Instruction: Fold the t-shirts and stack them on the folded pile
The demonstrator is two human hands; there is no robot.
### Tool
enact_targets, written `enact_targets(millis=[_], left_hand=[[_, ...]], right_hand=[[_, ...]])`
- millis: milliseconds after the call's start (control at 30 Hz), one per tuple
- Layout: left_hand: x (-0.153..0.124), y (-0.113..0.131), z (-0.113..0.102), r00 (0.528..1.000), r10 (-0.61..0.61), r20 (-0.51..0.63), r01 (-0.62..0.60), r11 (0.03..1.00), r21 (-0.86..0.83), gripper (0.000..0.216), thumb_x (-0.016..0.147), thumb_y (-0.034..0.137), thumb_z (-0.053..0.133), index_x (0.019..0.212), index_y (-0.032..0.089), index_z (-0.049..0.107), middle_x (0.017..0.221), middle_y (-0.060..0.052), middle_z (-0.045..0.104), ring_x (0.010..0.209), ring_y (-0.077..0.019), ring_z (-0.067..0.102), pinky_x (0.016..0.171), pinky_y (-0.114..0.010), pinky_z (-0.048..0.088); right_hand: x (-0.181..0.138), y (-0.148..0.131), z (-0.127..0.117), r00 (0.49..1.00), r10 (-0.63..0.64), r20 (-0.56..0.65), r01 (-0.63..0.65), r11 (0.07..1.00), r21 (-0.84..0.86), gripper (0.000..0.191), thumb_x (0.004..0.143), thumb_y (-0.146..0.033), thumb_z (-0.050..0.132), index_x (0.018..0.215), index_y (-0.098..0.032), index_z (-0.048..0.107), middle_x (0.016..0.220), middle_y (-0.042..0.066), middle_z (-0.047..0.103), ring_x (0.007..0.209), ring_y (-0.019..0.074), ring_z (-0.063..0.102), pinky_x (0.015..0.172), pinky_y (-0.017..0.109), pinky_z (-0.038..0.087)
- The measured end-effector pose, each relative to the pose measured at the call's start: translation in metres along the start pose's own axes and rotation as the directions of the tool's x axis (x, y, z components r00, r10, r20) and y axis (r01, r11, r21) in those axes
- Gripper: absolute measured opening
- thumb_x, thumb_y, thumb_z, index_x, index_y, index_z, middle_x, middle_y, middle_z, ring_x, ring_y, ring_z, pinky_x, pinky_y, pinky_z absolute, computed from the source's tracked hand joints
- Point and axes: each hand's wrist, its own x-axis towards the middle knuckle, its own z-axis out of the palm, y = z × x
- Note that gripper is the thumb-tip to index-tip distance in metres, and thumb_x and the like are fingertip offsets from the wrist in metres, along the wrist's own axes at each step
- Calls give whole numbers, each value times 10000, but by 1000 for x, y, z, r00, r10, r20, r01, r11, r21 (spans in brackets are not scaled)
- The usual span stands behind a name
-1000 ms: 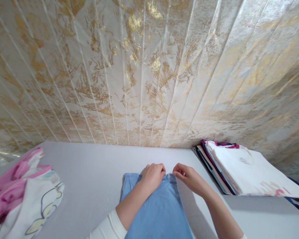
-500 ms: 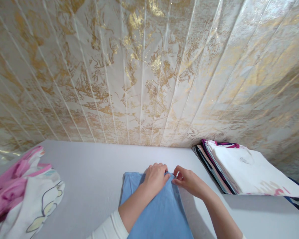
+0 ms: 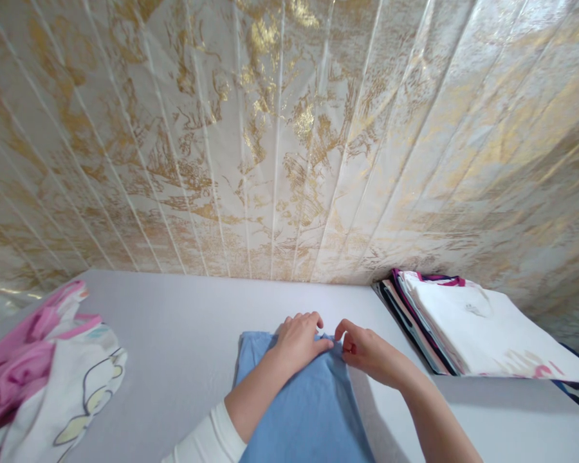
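The blue cloth point(image 3: 303, 411) lay flat on the white table point(image 3: 174, 334), in the middle between the left and right sides; its far end stopped short of the table's far edge, and its near end was out of view. The left hand point(image 3: 299, 337) rested upon this far end, the thumb spread away from the fingers and not grasping, probably so that its weight kept the fabric from sliding. The right hand point(image 3: 367, 347) was at the cloth's far right corner with bent fingers; I cannot tell whether it pinched the fabric or only touched it, but such a bend would suit adjusting a small part of the edge. A loose heap of pink and white clothes point(image 3: 33, 373) was at the table's left edge, and a stack of folded clothes point(image 3: 502, 328) was toward the far right corner, both apart from the cloth, which seemingly left the hands enough room.
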Motion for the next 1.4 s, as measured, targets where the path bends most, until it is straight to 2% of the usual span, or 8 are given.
enact_targets(millis=[267, 433, 667, 867, 1000, 1100, 1300, 1400], left_hand=[[1, -1, 11, 998, 40, -49, -38, 998, 49, 127, 888, 221, 599, 1012, 213, 625, 1026, -35, 670, 1039, -228, 585, 888, -354, 411], [-1, 5, 11, 988, 136, -79, -130, 989, 69, 196, 888, 136, 557, 1059, 219, 603, 1124, -42, 617, 1106, -229, 528, 937, -368, 377], [-44, 16, -1, 944, 330, 3, -330, 943, 38, 295, 925, 119, 494, 1185, 230, 577, 1282, -20, 601, 1214, -179, 505, 1026, -331, 330], [-71, 7, 16, 917, 362, 169, -368, 930, 6, 486, 968, 232, 423, 1448, 169, 386, 1543, -94, 335, 1438, -206, 259, 1146, -413, 216], [-76, 9, 19, 925, 331, 188, -339, 941, 11, 581, 976, 343, 426, 1507, 164, 273, 1574, -108, 227, 1458, -223, 195, 1159, -444, 205], [-78, 9, 21, 928, 317, 196, -326, 945, 14, 644, 947, 417, 496, 1509, 194, 275, 1580, -114, 192, 1465, -245, 159, 1160, -478, 193], [-78, 6, 26, 926, 338, 166, -350, 936, 45, 606, 882, 508, 608, 1426, 300, 442, 1585, -126, 176, 1460, -308, 145, 1141, -528, 206], [-86, 7, 26, 912, 382, 148, -391, 920, 33, 551, 925, 496, 548, 1430, 308, 433, 1591, -94, 165, 1463, -290, 140, 1152, -520, 201]], right_hand=[[8, 7, 3, 996, 79, -41, -78, 996, 33, 209, 762, -74, 502, 916, -212, 533, 677, -26, 655, 650, 142, 603, 620, 221, 384], [3, 0, 3, 990, 132, -40, -132, 991, 15, 204, 750, -112, 571, 923, -216, 540, 685, -23, 675, 651, 154, 625, 630, 236, 391], [-56, -8, 27, 985, 119, -127, -89, 971, 221, 222, 823, -251, 476, 1045, -239, 466, 790, -18, 667, 679, 159, 603, 666, 262, 408], [-112, -16, 63, 976, 199, -89, -150, 909, 390, 356, 782, -280, 493, 1130, -222, 445, 623, -79, 477, 603, 145, 482, 616, 253, 347], [-124, -22, 66, 984, 166, -57, -127, 899, 419, 450, 745, -213, 486, 1192, -219, 430, 610, -92, 382, 594, 134, 414, 598, 242, 314], [-125, -21, 64, 989, 144, -38, -117, 910, 397, 427, 740, -172, 474, 1164, -215, 466, 636, -84, 376, 600, 125, 408, 595, 235, 315], [-125, -7, 64, 986, 163, 31, -165, 950, 265, 399, 706, -121, 513, 1090, -217, 567, 611, -73, 473, 596, 127, 487, 581, 229, 350], [-124, -1, 60, 986, 144, -85, -116, 954, 276, 331, 770, -202, 525, 1092, -234, 596, 838, 8, 642, 751, 162, 604, 657, 240, 456]])
